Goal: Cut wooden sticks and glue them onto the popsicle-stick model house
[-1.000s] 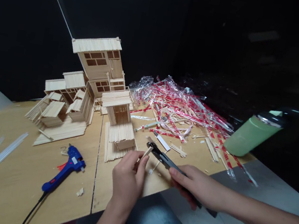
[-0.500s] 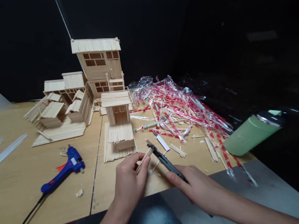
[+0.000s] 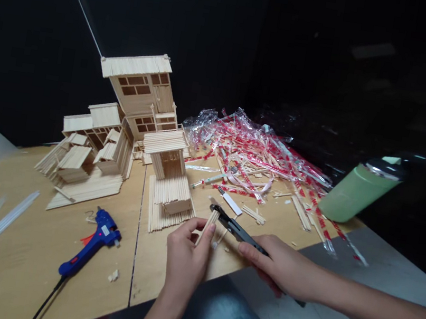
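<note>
Sticks [image 3: 210, 222]: above counter [image 3: 150, 262], near and right of small house [image 3: 168, 161] | Left hand [image 3: 187, 254]: pinching sticks, thumb against fingers | Right hand [image 3: 281, 261]: wrapped around cutter [image 3: 240, 231], its head at sticks' far ends | Judged handling: light, stiff, apt to splinter; hold by near ends, fingers clear of cutter.

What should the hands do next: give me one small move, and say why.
Probably a gentle squeeze of the right hand on the black pliers-like tool: its head sits at the upper ends of the thin wooden sticks, which the left hand pinches. Whether the jaws already grip them is too small to tell.
</note>
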Available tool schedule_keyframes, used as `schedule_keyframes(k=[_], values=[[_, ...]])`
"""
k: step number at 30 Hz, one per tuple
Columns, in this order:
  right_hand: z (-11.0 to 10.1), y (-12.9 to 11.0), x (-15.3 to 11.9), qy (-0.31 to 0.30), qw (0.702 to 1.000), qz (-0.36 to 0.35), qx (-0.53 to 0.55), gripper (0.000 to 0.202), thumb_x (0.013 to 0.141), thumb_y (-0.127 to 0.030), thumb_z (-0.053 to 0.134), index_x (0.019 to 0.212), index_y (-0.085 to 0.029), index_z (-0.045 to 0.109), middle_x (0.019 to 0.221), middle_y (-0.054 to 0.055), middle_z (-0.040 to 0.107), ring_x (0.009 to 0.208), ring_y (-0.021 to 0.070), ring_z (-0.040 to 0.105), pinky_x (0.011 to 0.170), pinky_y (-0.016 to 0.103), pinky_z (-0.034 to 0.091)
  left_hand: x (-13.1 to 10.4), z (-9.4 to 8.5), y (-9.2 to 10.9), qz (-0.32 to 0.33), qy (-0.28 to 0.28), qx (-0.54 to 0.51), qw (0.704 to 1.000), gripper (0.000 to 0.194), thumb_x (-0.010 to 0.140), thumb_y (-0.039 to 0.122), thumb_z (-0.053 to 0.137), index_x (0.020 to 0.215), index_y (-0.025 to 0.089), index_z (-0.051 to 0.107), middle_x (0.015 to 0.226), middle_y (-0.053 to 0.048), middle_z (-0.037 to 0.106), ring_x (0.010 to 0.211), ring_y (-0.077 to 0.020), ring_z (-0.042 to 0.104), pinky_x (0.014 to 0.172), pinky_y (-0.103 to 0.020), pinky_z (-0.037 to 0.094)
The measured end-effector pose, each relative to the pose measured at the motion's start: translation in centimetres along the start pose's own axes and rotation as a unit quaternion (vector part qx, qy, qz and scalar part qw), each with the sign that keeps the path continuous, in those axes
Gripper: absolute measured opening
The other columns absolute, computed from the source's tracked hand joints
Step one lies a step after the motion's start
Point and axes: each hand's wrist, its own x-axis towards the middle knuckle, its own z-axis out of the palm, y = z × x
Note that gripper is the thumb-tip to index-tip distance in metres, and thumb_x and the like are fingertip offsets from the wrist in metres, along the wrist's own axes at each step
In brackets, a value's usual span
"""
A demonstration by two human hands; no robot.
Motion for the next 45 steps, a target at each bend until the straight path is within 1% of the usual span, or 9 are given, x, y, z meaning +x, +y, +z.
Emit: schedule_keyframes(k=[3, 9, 14, 19, 24, 26, 31, 38, 45], values=[[0.0, 0.1, 0.1, -0.004, 1.000, 0.004, 0.002, 0.064, 0.092, -0.074, 0.028, 0.068, -0.019, 0.051, 0.046, -0.001, 0.050, 0.044, 0.0146, 0.051, 0.049, 0.025, 0.038, -0.1, 0.0, -0.1, 0.017, 0.009, 0.027, 0.999, 0.027, 0.088, 0.041, 0.060, 0.081, 0.016, 0.070, 0.066, -0.001, 0.066, 0.047, -0.0101, 0.047, 0.044, -0.022, 0.032], [0.1, 0.9, 0.6, 0.086, 0.988, -0.026, -0.128, 0.064, 0.093, -0.071, 0.033, 0.082, -0.016, 0.062, 0.082, 0.013, 0.070, 0.076, 0.0242, 0.063, 0.064, 0.029, 0.039, -0.3, 0.0, -0.1, 0.127, 0.041, 0.137, 0.982, 0.020, 0.091, 0.029, 0.056, 0.081, 0.017, 0.068, 0.071, -0.003, 0.068, 0.060, -0.0139, 0.059, 0.055, -0.023, 0.040], [-0.1, 0.5, 0.4, 0.082, 0.987, -0.024, -0.133, 0.062, 0.095, -0.067, 0.033, 0.086, -0.015, 0.066, 0.082, 0.012, 0.071, 0.076, 0.0245, 0.064, 0.064, 0.029, 0.039, -0.4, -0.1, -0.2, 0.145, 0.038, 0.141, 0.979, 0.019, 0.091, 0.028, 0.055, 0.082, 0.018, 0.068, 0.073, -0.003, 0.069, 0.062, -0.0146, 0.060, 0.057, -0.022, 0.041], [0.2, 0.6, 0.7, 0.100, 0.988, -0.054, -0.102, 0.060, 0.094, -0.066, 0.035, 0.079, -0.016, 0.065, 0.076, 0.010, 0.070, 0.071, 0.0222, 0.063, 0.060, 0.028, 0.039, -0.3, 0.0, 0.6, 0.072, 0.003, 0.032, 0.997, 0.024, 0.089, 0.035, 0.059, 0.079, 0.016, 0.070, 0.067, -0.002, 0.067, 0.055, -0.0121, 0.054, 0.052, -0.021, 0.038], [-0.3, 1.9, 1.9, 0.022, 0.999, -0.007, 0.025, 0.072, 0.091, -0.076, 0.022, 0.063, -0.019, 0.055, 0.042, -0.001, 0.047, 0.038, 0.0149, 0.050, 0.045, 0.025, 0.037, -0.2, 0.6, 1.9, 0.014, -0.071, -0.145, 0.987, 0.027, 0.086, 0.040, 0.064, 0.076, 0.015, 0.069, 0.065, -0.001, 0.065, 0.052, -0.0101, 0.054, 0.050, -0.019, 0.040], [-1.8, 2.4, 2.4, 0.083, 0.996, -0.018, -0.016, 0.072, 0.092, -0.076, 0.022, 0.066, -0.018, 0.058, 0.049, 0.003, 0.056, 0.047, 0.0176, 0.058, 0.051, 0.026, 0.041, 0.0, 0.5, 1.9, -0.006, -0.066, -0.204, 0.977, 0.027, 0.084, 0.041, 0.067, 0.078, 0.014, 0.069, 0.064, -0.001, 0.065, 0.045, -0.0085, 0.052, 0.046, -0.020, 0.040], [-6.2, 2.9, 3.7, 0.315, 0.906, 0.052, -0.278, 0.068, 0.088, -0.077, 0.034, 0.109, -0.019, 0.062, 0.094, 0.016, 0.073, 0.083, 0.0336, 0.068, 0.062, 0.033, 0.043, 0.3, -0.5, 1.7, 0.074, 0.000, -0.219, 0.973, 0.016, 0.081, 0.032, 0.073, 0.078, 0.016, 0.075, 0.070, -0.004, 0.070, 0.068, -0.0148, 0.066, 0.067, -0.023, 0.051], [-5.7, 4.2, 7.9, 0.367, 0.824, 0.089, -0.421, 0.052, 0.098, -0.056, 0.039, 0.119, -0.011, 0.055, 0.091, 0.020, 0.072, 0.085, 0.0358, 0.069, 0.067, 0.038, 0.045, 0.1, -0.8, 1.4, 0.033, -0.003, -0.303, 0.952, 0.022, 0.082, 0.039, 0.073, 0.084, 0.017, 0.077, 0.071, -0.002, 0.067, 0.057, -0.0078, 0.054, 0.060, -0.020, 0.045], [-5.1, 4.8, 10.0, 0.381, 0.820, 0.048, -0.424, 0.035, 0.097, -0.038, 0.052, 0.104, -0.005, 0.063, 0.097, 0.026, 0.068, 0.096, 0.0391, 0.065, 0.078, 0.043, 0.047, -0.2, -1.8, 0.7, -0.016, -0.032, -0.370, 0.928, 0.040, 0.092, 0.047, 0.058, 0.115, 0.018, 0.072, 0.086, -0.005, 0.065, 0.074, -0.0109, 0.050, 0.078, -0.023, 0.042]])
